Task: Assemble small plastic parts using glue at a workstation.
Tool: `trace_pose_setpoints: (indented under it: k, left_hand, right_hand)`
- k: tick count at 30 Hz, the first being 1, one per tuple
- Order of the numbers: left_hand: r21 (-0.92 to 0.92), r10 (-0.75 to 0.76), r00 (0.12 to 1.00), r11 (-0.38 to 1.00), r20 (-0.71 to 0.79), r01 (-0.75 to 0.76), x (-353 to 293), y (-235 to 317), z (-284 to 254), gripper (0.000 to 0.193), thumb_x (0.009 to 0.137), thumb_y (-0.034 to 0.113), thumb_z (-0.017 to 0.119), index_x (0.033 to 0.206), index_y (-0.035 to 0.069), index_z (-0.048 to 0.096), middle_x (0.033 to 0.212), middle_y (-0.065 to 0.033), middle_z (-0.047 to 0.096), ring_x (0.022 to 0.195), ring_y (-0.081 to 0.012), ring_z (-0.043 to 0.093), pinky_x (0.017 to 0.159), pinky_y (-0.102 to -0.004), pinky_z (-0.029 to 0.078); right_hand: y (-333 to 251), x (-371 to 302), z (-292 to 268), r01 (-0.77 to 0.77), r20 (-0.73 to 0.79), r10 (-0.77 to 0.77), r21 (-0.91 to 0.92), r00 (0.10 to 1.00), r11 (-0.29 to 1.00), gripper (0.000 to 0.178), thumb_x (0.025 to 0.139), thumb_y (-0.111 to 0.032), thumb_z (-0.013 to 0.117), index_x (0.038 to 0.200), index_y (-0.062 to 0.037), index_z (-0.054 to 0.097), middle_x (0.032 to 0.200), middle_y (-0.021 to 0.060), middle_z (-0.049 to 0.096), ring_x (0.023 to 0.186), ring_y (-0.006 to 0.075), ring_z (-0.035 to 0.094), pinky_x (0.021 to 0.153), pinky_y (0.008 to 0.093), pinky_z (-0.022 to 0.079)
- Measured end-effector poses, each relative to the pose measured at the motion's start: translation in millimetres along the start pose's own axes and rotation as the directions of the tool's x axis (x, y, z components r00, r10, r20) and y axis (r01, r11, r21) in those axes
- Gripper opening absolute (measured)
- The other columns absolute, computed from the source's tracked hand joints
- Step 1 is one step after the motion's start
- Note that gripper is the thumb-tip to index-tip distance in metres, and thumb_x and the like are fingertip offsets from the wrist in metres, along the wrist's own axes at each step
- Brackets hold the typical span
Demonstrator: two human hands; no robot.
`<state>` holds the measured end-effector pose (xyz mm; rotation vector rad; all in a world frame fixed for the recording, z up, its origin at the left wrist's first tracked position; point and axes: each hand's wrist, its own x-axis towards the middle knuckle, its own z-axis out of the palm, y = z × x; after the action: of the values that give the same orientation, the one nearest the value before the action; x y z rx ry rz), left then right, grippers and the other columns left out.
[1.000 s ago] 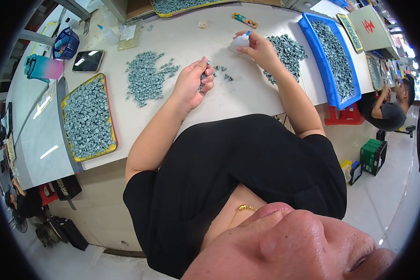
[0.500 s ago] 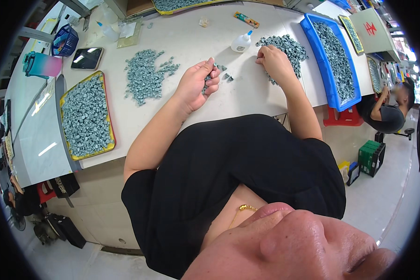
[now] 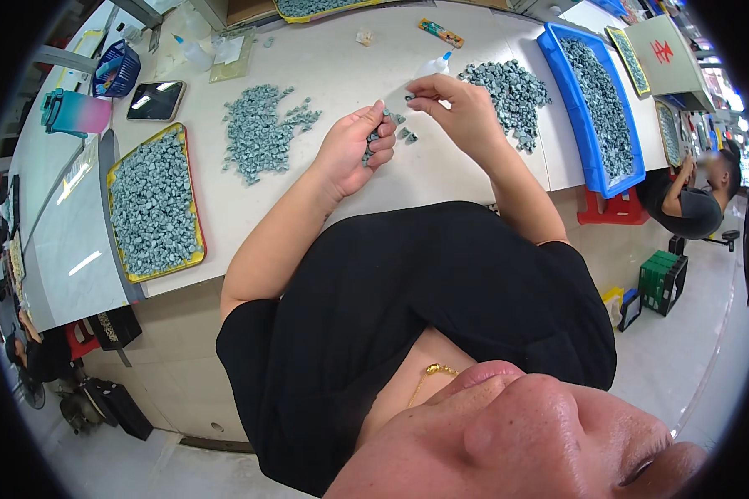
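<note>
My left hand [image 3: 354, 151] is curled closed around several small grey-green pieces [image 3: 373, 143], which show between thumb and fingers. Just right of it, my right hand [image 3: 458, 112] pinches one small dark piece [image 3: 409, 97] between thumb and fingertips, held apart from the left hand. A few loose pieces [image 3: 406, 134] lie on the white table [image 3: 308, 224] below the gap between my hands. One loose pile [image 3: 258, 133] of grey-green pieces spreads to the left. Another, darker pile [image 3: 512, 100] lies beyond my right wrist. What the pieces are is too small to tell.
A white squeeze bottle [image 3: 434, 66] with a blue tip stands behind my right hand, partly hidden. Filled blue tray [image 3: 595, 170] at right; filled yellow tray [image 3: 200, 224] at left. A phone [image 3: 156, 101], tumbler [image 3: 75, 112] and blue basket [image 3: 115, 71] stand far left. A co-worker [image 3: 691, 200] sits at right.
My right hand has moved left from the darker pile to beside my left hand, carrying a small piece. It now covers part of the squeeze bottle. My left hand has hardly moved.
</note>
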<state>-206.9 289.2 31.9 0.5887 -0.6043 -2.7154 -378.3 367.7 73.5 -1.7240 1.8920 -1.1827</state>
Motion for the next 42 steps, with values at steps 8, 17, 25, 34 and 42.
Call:
trace_pose_setpoints:
  k: [8, 17, 25, 34, 42]
  left_hand:
    - [-0.018, -0.003, 1.0, 1.0, -0.03, 0.003, -1, 0, -1, 0.022, 0.098, 0.026, 0.049, 0.088, 0.007, 0.048, 0.076, 0.0006, 0.044, 0.06, -0.0063, 0.036, 0.046, -0.0197, 0.028]
    - [-0.027, -0.006, 0.999, 1.0, -0.054, 0.005, -5, 0, 5, 0.02, 0.1, 0.025, 0.045, 0.089, 0.009, 0.049, 0.072, 0.003, 0.042, 0.056, -0.0044, 0.033, 0.044, -0.0183, 0.026]
    - [0.019, 0.091, 0.994, 0.996, -0.054, -0.09, -7, -5, 7, 0.021, 0.098, 0.025, 0.05, 0.087, 0.007, 0.048, 0.073, 0.002, 0.043, 0.057, -0.005, 0.035, 0.045, -0.0191, 0.027]
    - [0.482, 0.461, 0.875, 0.806, -0.146, -0.344, -11, -11, 15, 0.021, 0.097, 0.022, 0.053, 0.086, 0.004, 0.049, 0.069, 0.0015, 0.046, 0.053, -0.0036, 0.035, 0.044, -0.0197, 0.027]
    - [0.68, 0.616, 0.781, 0.616, -0.103, -0.396, -10, -17, 12, 0.029, 0.096, 0.028, 0.054, 0.081, 0.003, 0.05, 0.061, 0.0014, 0.049, 0.049, -0.0033, 0.042, 0.043, -0.0213, 0.033]
  right_hand:
    - [-4, -5, 19, 0.252, -0.073, -0.249, 0.032, 0.966, 0.967, 0.016, 0.075, -0.001, 0.071, 0.09, -0.0028, 0.069, 0.084, 0.0078, 0.068, 0.072, 0.0186, 0.065, 0.064, 0.0278, 0.053]
    - [9, -7, 21, 0.516, 0.011, -0.52, -0.128, 0.854, 0.847, 0.03, 0.071, 0.003, 0.07, 0.1, -0.0038, 0.066, 0.096, 0.009, 0.067, 0.078, 0.0238, 0.064, 0.065, 0.0312, 0.054]
    - [16, -7, 28, 0.561, -0.05, -0.563, -0.056, 0.825, 0.826, 0.027, 0.07, 0.004, 0.071, 0.096, -0.0018, 0.067, 0.095, 0.0103, 0.066, 0.079, 0.0247, 0.064, 0.065, 0.0315, 0.053]
    - [15, -6, 32, 0.375, -0.07, -0.369, 0.225, 0.927, 0.899, 0.015, 0.073, 0.008, 0.069, 0.086, 0.0005, 0.065, 0.096, 0.0123, 0.068, 0.078, 0.02, 0.066, 0.065, 0.027, 0.054]
    - [7, -12, 46, 0.36, -0.223, -0.32, 0.176, 0.921, 0.916, 0.012, 0.071, 0.007, 0.071, 0.077, -0.0014, 0.066, 0.089, 0.0095, 0.069, 0.076, 0.0169, 0.066, 0.063, 0.0261, 0.052]
